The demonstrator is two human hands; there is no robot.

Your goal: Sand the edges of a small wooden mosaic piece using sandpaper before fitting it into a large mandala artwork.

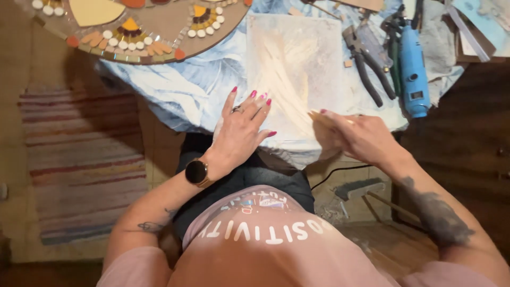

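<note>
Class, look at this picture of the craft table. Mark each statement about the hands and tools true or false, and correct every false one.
1. The left hand lies flat on the pale board. True.
2. The right hand is empty. False: it holds a thin tan piece.
3. The pliers lie right of the board. True.
4. The round mosaic sits under the right hand. False: it is at the table's far left.

We see pink nails on our left hand. The round mosaic has brown, yellow, orange and white bits. The tablecloth is blue and white. The power tool is bright blue. The rug has red and grey stripes.
</note>
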